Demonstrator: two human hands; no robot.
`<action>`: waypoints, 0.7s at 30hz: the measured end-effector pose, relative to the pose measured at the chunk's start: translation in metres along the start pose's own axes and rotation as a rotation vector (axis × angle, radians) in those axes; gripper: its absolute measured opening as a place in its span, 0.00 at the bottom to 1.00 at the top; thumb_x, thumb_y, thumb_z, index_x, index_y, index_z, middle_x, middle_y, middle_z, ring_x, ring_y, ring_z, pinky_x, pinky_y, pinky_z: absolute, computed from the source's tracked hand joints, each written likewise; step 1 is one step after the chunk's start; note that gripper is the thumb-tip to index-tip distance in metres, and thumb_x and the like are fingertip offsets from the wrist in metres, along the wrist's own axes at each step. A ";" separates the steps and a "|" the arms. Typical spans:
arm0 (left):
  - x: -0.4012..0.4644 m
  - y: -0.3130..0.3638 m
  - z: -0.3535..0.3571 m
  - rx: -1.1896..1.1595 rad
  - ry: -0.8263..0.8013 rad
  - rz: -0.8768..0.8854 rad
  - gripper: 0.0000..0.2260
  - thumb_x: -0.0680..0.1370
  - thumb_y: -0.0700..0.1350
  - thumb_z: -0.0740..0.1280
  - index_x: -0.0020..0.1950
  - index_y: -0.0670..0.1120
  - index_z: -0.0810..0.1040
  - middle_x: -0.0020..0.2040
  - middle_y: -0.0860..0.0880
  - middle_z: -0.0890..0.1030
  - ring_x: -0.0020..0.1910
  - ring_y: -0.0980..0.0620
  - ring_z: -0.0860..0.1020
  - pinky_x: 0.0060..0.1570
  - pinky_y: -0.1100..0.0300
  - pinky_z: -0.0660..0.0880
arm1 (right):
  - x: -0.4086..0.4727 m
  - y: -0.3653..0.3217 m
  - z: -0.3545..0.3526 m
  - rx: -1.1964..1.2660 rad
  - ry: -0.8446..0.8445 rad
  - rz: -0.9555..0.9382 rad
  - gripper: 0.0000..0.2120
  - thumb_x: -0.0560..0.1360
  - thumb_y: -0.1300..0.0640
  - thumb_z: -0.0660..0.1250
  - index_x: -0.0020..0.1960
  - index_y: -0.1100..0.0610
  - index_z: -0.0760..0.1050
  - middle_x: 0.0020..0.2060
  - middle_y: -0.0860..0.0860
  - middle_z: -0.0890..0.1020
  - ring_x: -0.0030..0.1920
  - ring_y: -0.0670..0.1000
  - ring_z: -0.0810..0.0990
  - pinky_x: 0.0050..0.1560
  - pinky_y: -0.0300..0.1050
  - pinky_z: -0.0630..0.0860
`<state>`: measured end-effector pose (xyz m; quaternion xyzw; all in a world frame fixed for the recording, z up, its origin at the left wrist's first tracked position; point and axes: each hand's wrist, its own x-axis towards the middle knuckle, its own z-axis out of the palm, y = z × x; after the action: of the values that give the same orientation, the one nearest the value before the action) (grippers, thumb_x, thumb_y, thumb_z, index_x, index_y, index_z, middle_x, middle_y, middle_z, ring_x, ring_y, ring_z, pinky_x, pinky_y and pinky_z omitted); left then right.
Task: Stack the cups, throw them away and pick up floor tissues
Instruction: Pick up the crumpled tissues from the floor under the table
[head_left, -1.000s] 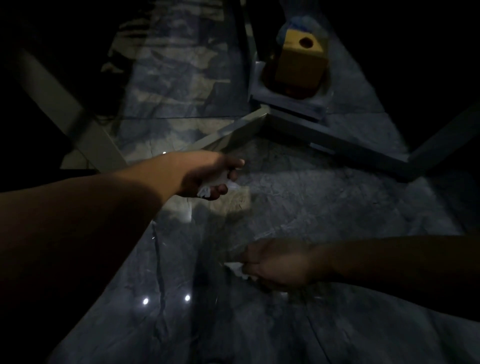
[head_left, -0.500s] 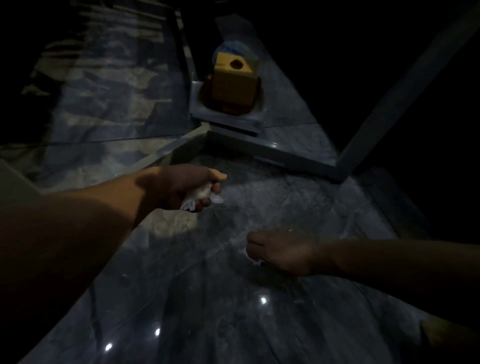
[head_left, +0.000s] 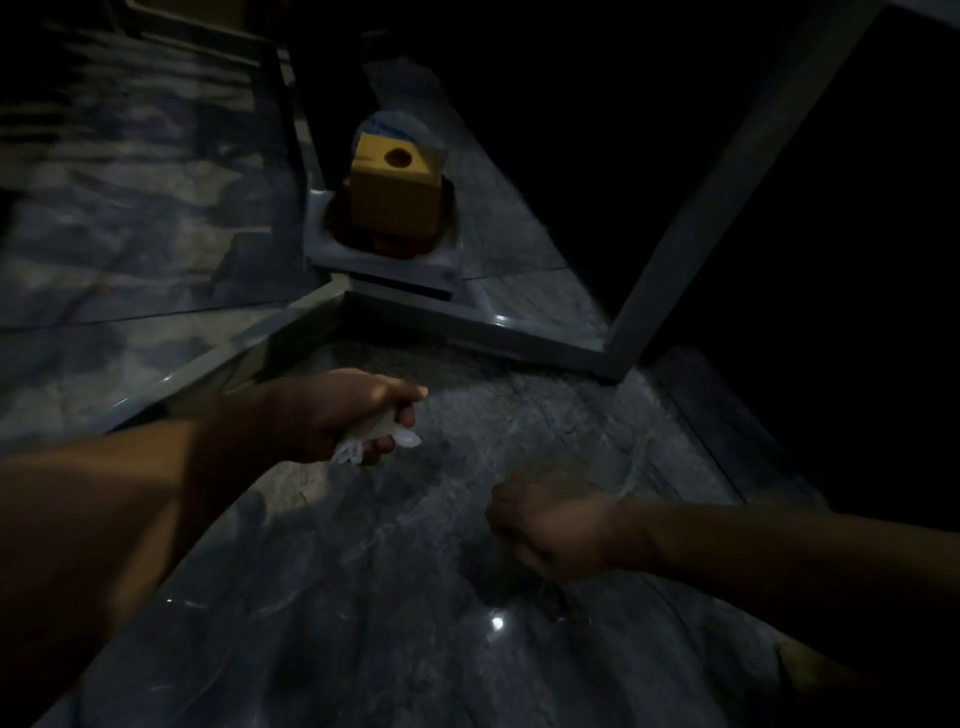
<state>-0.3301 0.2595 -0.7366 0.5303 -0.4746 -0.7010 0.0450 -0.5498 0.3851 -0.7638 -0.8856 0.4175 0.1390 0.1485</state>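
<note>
The scene is dim. My left hand (head_left: 332, 415) hovers over the grey marble floor (head_left: 415, 623) with its fingers closed around a crumpled white tissue (head_left: 374, 439) that pokes out under the fingers. My right hand (head_left: 550, 525) is lower right, curled into a fist just above the floor. No tissue shows in it now; its palm side is hidden. No cups are in view.
A yellow box with a round hole (head_left: 395, 189) sits on a grey square base (head_left: 384, 260) at the back. Grey frame bars (head_left: 467, 317) meet in a corner ahead of my hands, and a slanted bar (head_left: 727, 197) rises on the right. Darkness lies beyond.
The right hand closed over the white tissue piece on the floor and curled into a fist, hiding it. The left hand kept its tissue. The view shifted, so the yellow box sits more central.
</note>
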 end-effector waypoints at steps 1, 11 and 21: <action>0.000 0.001 0.000 -0.003 0.001 0.002 0.19 0.80 0.49 0.64 0.31 0.44 0.74 0.25 0.45 0.73 0.20 0.51 0.70 0.18 0.66 0.66 | -0.002 -0.001 -0.002 0.017 0.010 0.014 0.11 0.73 0.53 0.63 0.51 0.58 0.73 0.50 0.57 0.78 0.50 0.60 0.78 0.48 0.53 0.78; 0.006 0.013 0.002 -0.083 0.095 0.010 0.20 0.80 0.50 0.65 0.29 0.45 0.73 0.22 0.49 0.73 0.18 0.53 0.69 0.17 0.68 0.64 | -0.007 0.008 -0.008 -0.014 0.198 0.099 0.15 0.77 0.46 0.57 0.43 0.55 0.75 0.41 0.57 0.84 0.39 0.60 0.82 0.36 0.45 0.72; 0.017 0.038 0.031 -0.092 0.059 0.162 0.16 0.78 0.51 0.66 0.34 0.44 0.75 0.27 0.46 0.76 0.20 0.55 0.73 0.17 0.64 0.67 | -0.030 0.017 -0.041 0.096 0.362 0.171 0.15 0.78 0.49 0.58 0.33 0.49 0.63 0.31 0.56 0.81 0.33 0.59 0.79 0.35 0.44 0.71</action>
<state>-0.3782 0.2481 -0.7218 0.5078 -0.4816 -0.7004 0.1399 -0.5765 0.3801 -0.7178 -0.8493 0.5173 -0.0305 0.1007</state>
